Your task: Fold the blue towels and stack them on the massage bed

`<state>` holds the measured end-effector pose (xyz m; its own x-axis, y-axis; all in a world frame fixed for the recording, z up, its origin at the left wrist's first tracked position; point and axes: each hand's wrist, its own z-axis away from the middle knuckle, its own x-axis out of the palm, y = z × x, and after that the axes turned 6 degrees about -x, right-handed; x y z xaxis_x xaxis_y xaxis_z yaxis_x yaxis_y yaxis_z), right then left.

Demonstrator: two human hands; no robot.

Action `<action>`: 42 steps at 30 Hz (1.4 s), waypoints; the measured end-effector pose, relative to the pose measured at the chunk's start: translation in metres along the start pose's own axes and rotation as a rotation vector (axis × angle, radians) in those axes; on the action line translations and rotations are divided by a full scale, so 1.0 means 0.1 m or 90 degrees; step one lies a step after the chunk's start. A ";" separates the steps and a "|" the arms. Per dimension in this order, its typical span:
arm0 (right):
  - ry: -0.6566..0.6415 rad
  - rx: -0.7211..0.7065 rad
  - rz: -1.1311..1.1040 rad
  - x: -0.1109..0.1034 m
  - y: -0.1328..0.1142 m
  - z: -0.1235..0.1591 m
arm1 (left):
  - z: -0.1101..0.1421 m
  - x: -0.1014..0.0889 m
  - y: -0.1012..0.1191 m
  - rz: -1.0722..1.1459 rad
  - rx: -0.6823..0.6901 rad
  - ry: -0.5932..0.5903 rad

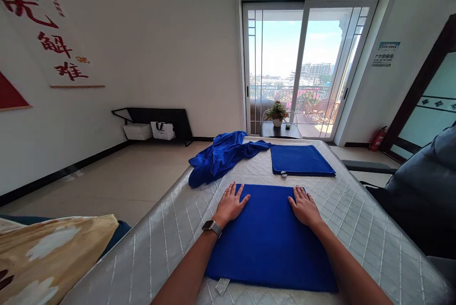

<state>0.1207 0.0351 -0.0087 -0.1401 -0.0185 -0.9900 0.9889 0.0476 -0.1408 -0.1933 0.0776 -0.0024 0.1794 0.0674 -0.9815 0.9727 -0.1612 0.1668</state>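
Note:
A blue cloth folded into a flat rectangle point(269, 243) lies in front of me on a quilted mattress point(171, 229). My left hand point(231, 204), with a watch on its wrist, rests flat on the cloth's far left corner, fingers spread. On the far right corner lies my right hand point(304, 205), its palm down and fingers apart. A white label point(223, 286) sticks out at the near left edge. Beyond it, to the right, is a second folded blue cloth point(302, 160). A crumpled blue cloth point(224, 157) is heaped at the far left of the mattress.
A beige patterned blanket point(60, 257) is at the lower left. Past the mattress stand a small table with a potted plant point(278, 114) and a sliding glass door point(302, 67). A dark leather seat point(423, 191) is on the right, near a fire extinguisher point(377, 138).

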 end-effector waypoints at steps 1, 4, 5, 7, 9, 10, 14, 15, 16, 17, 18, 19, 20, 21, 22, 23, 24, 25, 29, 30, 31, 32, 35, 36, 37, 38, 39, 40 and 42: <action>0.001 0.004 -0.004 0.01 0.01 -0.01 | 0.00 0.00 0.00 0.001 0.002 0.002; 0.013 0.023 -0.008 0.04 0.02 -0.01 | 0.00 0.01 -0.01 0.003 0.004 0.005; 0.016 0.028 -0.009 0.04 0.02 -0.01 | 0.00 0.01 -0.01 0.004 0.004 0.005; 0.021 0.034 -0.011 0.05 0.01 -0.01 | -0.01 0.02 -0.02 0.004 0.004 0.006; 0.027 0.033 -0.017 0.05 0.01 -0.01 | -0.01 0.03 -0.03 0.005 0.003 0.006; 0.029 0.032 -0.020 0.05 0.01 -0.01 | -0.01 0.03 -0.03 0.006 0.003 0.006; 0.036 0.028 -0.028 0.04 0.02 0.00 | -0.01 0.04 -0.01 0.005 -0.005 0.006; 0.037 0.028 -0.027 0.04 0.02 0.00 | -0.01 0.04 0.00 0.001 -0.008 0.005; 0.037 0.028 -0.027 0.03 0.02 0.00 | -0.01 0.03 0.00 -0.003 -0.010 0.001; 0.036 0.029 -0.027 0.03 0.01 0.00 | -0.01 0.03 0.01 -0.007 -0.011 -0.004; 0.035 0.030 -0.027 0.03 0.01 0.00 | -0.02 0.02 0.01 -0.010 -0.011 -0.008; 0.034 0.032 -0.028 0.03 0.01 0.01 | -0.02 0.01 0.00 -0.013 -0.010 -0.015; 0.036 0.033 -0.030 0.02 0.01 0.01 | -0.03 -0.01 0.00 -0.015 -0.009 -0.024; 0.039 0.035 -0.033 0.02 0.01 0.01 | -0.04 -0.02 -0.01 -0.019 -0.007 -0.034; 0.045 0.035 -0.036 0.01 0.00 0.02 | -0.05 -0.05 -0.01 -0.026 -0.006 -0.045; 0.050 0.034 -0.038 0.01 0.00 0.02 | -0.07 -0.07 0.00 -0.035 -0.012 -0.052; 0.055 0.034 -0.041 0.00 0.00 0.02 | -0.09 -0.09 0.02 -0.045 -0.023 -0.052; 0.057 0.034 -0.043 0.00 0.00 0.02 | -0.11 -0.11 0.08 -0.054 -0.034 -0.044; 0.056 0.033 -0.046 -0.01 -0.01 0.02 | -0.18 -0.04 0.65 -0.050 0.020 0.029; 0.057 0.031 -0.042 -0.01 -0.01 0.02 | -0.18 0.01 0.87 -0.033 0.068 0.038; 0.054 0.029 -0.037 -0.01 0.00 0.02 | -0.18 0.08 1.10 -0.011 0.117 0.043; 0.049 0.025 -0.029 0.00 0.01 0.03 | -0.17 0.15 1.33 0.013 0.165 0.043; 0.026 0.009 -0.004 0.02 0.03 0.03 | -0.12 0.34 1.84 0.074 0.242 0.041; 0.021 0.006 0.001 0.02 0.04 0.03 | -0.11 0.38 1.92 0.085 0.238 0.044; 0.021 0.007 0.004 0.03 0.04 0.03 | -0.10 0.39 1.95 0.091 0.224 0.048; 0.025 0.010 0.005 0.03 0.03 0.02 | -0.09 0.39 1.92 0.091 0.206 0.050; 0.031 0.016 0.003 0.02 0.02 0.02 | -0.08 0.37 1.84 0.086 0.186 0.048; 0.035 0.022 0.000 0.02 0.01 0.02 | -0.08 0.34 1.72 0.077 0.167 0.044; 0.038 0.036 -0.010 0.01 -0.01 0.02 | -0.07 0.25 1.39 0.053 0.126 0.034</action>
<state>0.1201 0.0335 -0.0093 -0.1568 0.0415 -0.9868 0.9875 -0.0088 -0.1573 -0.0527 0.0639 -0.0031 0.2704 0.0968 -0.9579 0.9076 -0.3576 0.2200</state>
